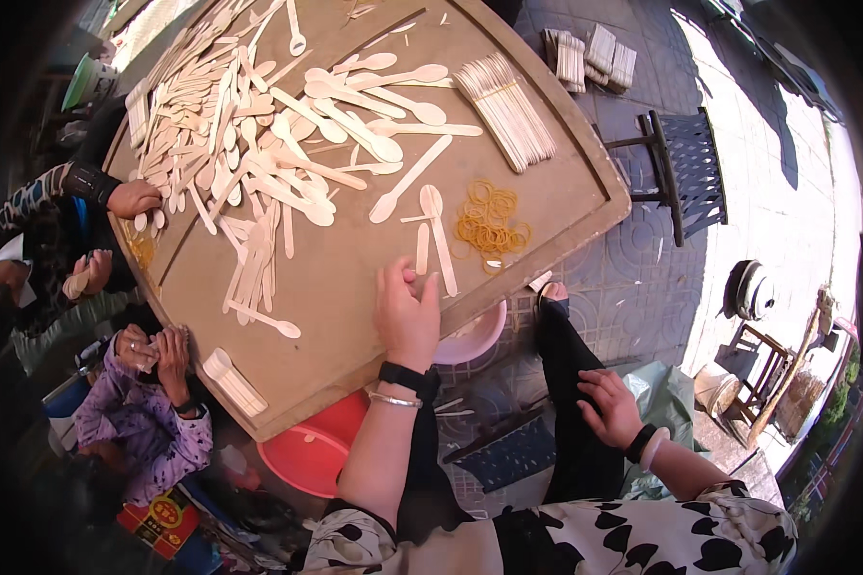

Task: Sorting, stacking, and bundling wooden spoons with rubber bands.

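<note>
My left hand (408, 314) is over the near edge of the brown board table, fingers loosely bent and thumb apart, with nothing visible in it. Just beyond its fingertips lie a wooden spoon (438, 235) and a short flat wooden piece (422, 249). A heap of yellow rubber bands (490, 218) sits to their right. My right hand (611, 407) is open and empty above my dark-trousered leg. Many loose wooden spoons (355, 125) spread across the table's left and middle. A banded bundle of wooden sticks (506, 110) lies at the far right.
Another spoon bundle (234, 381) lies at the table's near left corner. Co-workers' hands (134, 198) are along the left edge. Below the table stand a red basin (307, 450) and a pink basin (475, 337). More bundles (590, 56) and a dark stool (683, 177) are on the right.
</note>
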The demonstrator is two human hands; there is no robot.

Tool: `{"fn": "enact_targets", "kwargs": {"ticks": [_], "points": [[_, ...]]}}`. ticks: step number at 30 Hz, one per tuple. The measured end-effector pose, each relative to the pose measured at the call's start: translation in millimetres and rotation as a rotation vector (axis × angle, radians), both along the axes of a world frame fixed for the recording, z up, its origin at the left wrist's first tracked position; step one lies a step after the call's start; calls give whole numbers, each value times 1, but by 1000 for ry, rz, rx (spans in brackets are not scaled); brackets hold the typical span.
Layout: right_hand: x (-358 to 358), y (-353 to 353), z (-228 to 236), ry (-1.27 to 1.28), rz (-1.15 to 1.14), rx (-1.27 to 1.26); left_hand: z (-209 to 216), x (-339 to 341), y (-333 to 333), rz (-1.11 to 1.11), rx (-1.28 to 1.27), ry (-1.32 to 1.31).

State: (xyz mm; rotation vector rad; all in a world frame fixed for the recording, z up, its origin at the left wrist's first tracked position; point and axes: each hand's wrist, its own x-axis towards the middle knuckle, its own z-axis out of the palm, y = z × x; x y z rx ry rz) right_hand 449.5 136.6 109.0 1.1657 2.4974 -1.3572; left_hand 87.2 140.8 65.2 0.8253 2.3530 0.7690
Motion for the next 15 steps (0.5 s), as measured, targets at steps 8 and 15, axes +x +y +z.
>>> {"fn": "enact_targets", "kwargs": {"ticks": [8,15], "points": [[6,-20,3,-50,18,23,-8,-29,38,-111,-189,132],[-57,4,18,49,104,-13,-17,-50,32,-317,-171,175]]}}
